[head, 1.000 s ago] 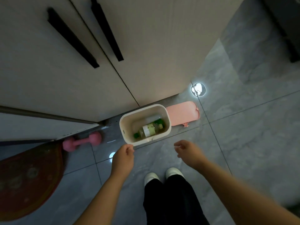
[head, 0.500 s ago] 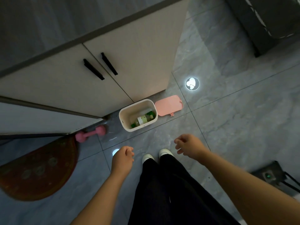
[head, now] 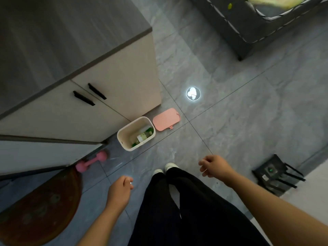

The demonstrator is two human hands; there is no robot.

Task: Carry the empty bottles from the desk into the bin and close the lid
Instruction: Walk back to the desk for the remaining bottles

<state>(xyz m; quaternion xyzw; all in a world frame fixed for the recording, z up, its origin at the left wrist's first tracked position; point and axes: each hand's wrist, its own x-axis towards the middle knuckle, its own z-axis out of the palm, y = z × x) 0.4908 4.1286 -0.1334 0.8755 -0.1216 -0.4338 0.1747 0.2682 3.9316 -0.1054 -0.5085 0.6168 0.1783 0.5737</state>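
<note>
A small cream bin (head: pixel 124 139) stands on the floor against the cabinet corner, with no lid on it. Inside lie green-capped bottles (head: pixel 143 136) with pale labels. The pink lid (head: pixel 166 119) lies flat on the tiles just right of the bin. My left hand (head: pixel 120 190) hangs low at the left, fingers loosely curled, holding nothing. My right hand (head: pixel 214 166) hangs at the right, also loosely curled and holding nothing. Both hands are well short of the bin.
A beige cabinet (head: pixel 99 107) with black handles stands left of the bin. On the floor lie a pink dumbbell (head: pixel 92 161), a dark red mat (head: pixel 40 208) and a black router (head: pixel 274 172). A grey sofa corner (head: pixel 248 27) sits at top right.
The view has risen and pulled back from the bin. Both hands have drawn away from the bin rim and dropped toward my sides, still holding nothing.
</note>
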